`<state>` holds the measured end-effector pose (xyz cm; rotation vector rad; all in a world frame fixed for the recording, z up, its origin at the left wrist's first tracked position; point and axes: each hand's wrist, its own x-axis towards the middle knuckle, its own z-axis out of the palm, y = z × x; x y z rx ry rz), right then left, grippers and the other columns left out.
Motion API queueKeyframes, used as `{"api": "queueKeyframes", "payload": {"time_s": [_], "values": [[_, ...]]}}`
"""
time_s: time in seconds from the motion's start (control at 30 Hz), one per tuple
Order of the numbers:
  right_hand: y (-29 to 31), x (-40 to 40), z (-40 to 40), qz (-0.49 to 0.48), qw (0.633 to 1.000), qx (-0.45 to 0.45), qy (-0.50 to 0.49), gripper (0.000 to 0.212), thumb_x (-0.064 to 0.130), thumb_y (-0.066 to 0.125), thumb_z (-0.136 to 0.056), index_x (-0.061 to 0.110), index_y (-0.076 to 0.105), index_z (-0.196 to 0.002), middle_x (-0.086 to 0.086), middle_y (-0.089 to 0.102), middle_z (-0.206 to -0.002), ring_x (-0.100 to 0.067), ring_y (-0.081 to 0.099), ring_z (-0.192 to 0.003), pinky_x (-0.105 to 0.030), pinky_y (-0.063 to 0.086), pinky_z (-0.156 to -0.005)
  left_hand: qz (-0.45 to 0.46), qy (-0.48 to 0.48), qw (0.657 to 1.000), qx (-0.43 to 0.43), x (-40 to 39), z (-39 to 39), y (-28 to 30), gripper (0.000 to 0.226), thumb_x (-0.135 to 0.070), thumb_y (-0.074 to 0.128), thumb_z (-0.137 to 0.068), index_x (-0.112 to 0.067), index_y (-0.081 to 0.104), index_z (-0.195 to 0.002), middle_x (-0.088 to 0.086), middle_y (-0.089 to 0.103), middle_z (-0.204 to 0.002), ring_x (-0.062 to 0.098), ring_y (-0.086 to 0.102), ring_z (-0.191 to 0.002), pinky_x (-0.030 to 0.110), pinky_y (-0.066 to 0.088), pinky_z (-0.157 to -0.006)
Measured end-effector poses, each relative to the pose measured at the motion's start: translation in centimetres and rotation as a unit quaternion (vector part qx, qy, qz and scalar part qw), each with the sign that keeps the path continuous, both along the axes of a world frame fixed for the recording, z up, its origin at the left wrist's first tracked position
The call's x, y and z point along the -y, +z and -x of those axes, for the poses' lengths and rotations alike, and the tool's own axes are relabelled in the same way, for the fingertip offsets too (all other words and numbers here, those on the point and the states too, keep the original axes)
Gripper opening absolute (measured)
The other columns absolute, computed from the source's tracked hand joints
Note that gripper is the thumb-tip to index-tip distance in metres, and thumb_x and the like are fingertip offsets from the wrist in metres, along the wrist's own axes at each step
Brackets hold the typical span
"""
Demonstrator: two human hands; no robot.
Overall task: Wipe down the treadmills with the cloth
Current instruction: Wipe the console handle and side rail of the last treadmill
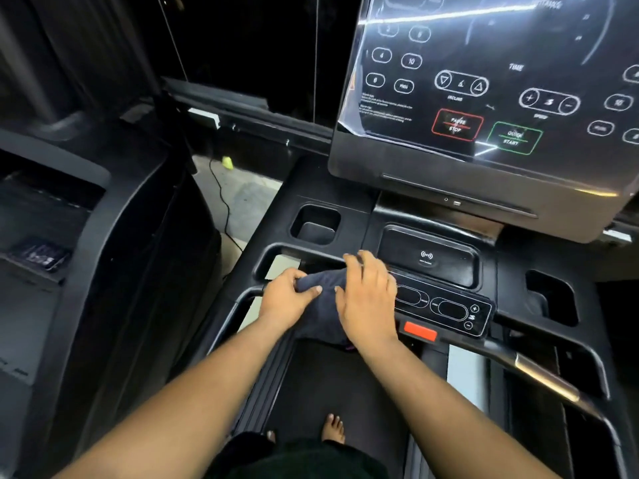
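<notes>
While both hands cover much of it, the dark cloth (325,305) shows only as a strip between them on the treadmill (345,209) console, just left of the small button panel (446,307). Its full outline is hidden, and its lower end hangs over the console's near edge, so its long axis runs roughly away from the person. The left hand (287,299) pinches the cloth's left fold between thumb and curled fingers. The right hand (366,299) lies flat on top, fingers straight and pressing, grasping nothing. The display screen (484,81) is cut off at the top and right; its small print is unreadable. A cup recess (316,224) sits beyond the hands to the left, the charging pad (427,259) just past the right fingertips. A second treadmill (79,236) stands at left, a strip of floor between.
</notes>
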<state>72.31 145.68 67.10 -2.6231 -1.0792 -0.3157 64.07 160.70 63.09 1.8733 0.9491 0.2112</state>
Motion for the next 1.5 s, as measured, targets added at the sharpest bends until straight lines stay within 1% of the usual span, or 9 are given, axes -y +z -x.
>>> {"api": "queueKeyframes", "payload": {"time_s": [0.13,0.23,0.4,0.57,0.87,1.07,1.23,1.4,1.5], "values": [[-4.0,-0.7,1.9,0.118,0.986,-0.033,0.114,0.089,0.059,0.073,-0.079,0.014,0.042,-0.149,-0.015,0.048,-0.149,-0.033,0.037,-0.146,-0.059,0.018,-0.124,-0.136,-0.047,0.987,-0.065,-0.3,-0.2,0.0,0.028,-0.045,0.077,-0.084,-0.027,0.056,-0.087,-0.005,0.063,-0.087,0.022,0.063,-0.086,0.034,0.047,-0.072],[-6.0,-1.2,2.6,0.227,0.968,-0.049,0.094,0.112,0.064,0.075,-0.077,0.015,0.020,-0.161,-0.026,0.035,-0.159,-0.042,0.027,-0.152,-0.067,0.002,-0.123,-0.325,-0.136,0.931,-0.097,-1.8,1.5,-0.8,0.037,-0.057,0.059,-0.091,-0.026,0.060,-0.110,-0.001,0.062,-0.112,0.023,0.058,-0.107,0.041,0.047,-0.087],[-3.6,-6.2,-1.0,0.301,0.947,-0.100,0.055,0.081,0.061,0.072,-0.078,0.019,0.043,-0.141,-0.010,0.062,-0.130,-0.034,0.058,-0.119,-0.052,0.041,-0.100,-0.428,-0.259,0.855,-0.138,-5.6,4.7,-3.2,0.081,-0.072,0.033,-0.091,-0.018,0.049,-0.149,0.005,0.049,-0.154,0.024,0.042,-0.145,0.056,0.035,-0.114],[-4.4,-7.2,0.8,0.318,0.944,-0.068,0.052,0.077,0.049,0.079,-0.073,0.022,0.048,-0.138,-0.008,0.060,-0.120,-0.033,0.058,-0.112,-0.053,0.041,-0.100,-0.396,-0.360,0.816,-0.221,-8.4,7.3,-4.8,0.107,-0.079,0.035,-0.091,-0.016,-0.022,-0.157,0.002,-0.021,-0.168,0.020,-0.020,-0.156,0.067,-0.012,-0.121],[-3.7,-12.4,0.4,0.349,0.923,-0.150,0.071,0.067,0.053,0.070,-0.075,0.025,0.048,-0.133,-0.005,0.066,-0.121,-0.032,0.063,-0.113,-0.044,0.045,-0.091,-0.385,-0.330,0.841,-0.188,-9.7,7.5,-5.4,0.116,-0.064,0.056,-0.090,-0.009,-0.021,-0.158,0.007,-0.020,-0.169,0.022,-0.018,-0.157,0.058,-0.007,-0.126],[-5.8,-10.4,4.9,0.329,0.944,-0.027,0.005,0.083,0.047,0.083,-0.066,0.019,0.052,-0.137,-0.013,0.060,-0.124,-0.035,0.057,-0.115,-0.054,0.036,-0.101,-0.368,-0.344,0.847,-0.171,-9.1,6.8,-4.7,0.117,-0.058,0.057,-0.090,-0.007,-0.027,-0.153,0.006,-0.033,-0.160,0.022,-0.023,-0.155,0.057,-0.009,-0.125],[-4.1,-16.9,1.8,0.361,0.907,-0.192,0.101,0.064,0.053,0.072,-0.071,0.025,0.054,-0.125,-0.002,0.069,-0.114,-0.029,0.067,-0.105,-0.040,0.051,-0.083,-0.346,-0.338,0.855,-0.186,-9.8,7.7,-5.5,0.129,-0.057,0.065,-0.084,-0.004,-0.029,-0.153,0.009,-0.026,-0.167,0.022,-0.025,-0.154,0.056,-0.006,-0.126],[-6.1,-11.4,5.3,0.329,0.938,-0.010,0.112,0.081,0.046,0.076,-0.075,0.020,0.041,-0.144,-0.011,0.055,-0.132,-0.033,0.054,-0.120,-0.052,0.040,-0.102,-0.342,-0.337,0.861,-0.170,-9.0,7.6,-5.7,0.126,-0.052,0.064,-0.084,-0.008,-0.032,-0.151,0.008,-0.033,-0.162,0.023,-0.029,-0.153,0.056,-0.008,-0.126],[-5.2,-13.4,3.2,0.329,0.936,-0.046,0.117,0.076,0.052,0.073,-0.076,0.022,0.044,-0.139,-0.010,0.060,-0.128,-0.033,0.058,-0.116,-0.050,0.045,-0.095,-0.344,-0.330,0.863,-0.169,-9.7,6.6,-5.4,0.127,-0.053,0.065,-0.083,-0.008,-0.030,-0.153,0.009,-0.032,-0.164,0.023,-0.028,-0.153,0.055,-0.007,-0.126]]}}
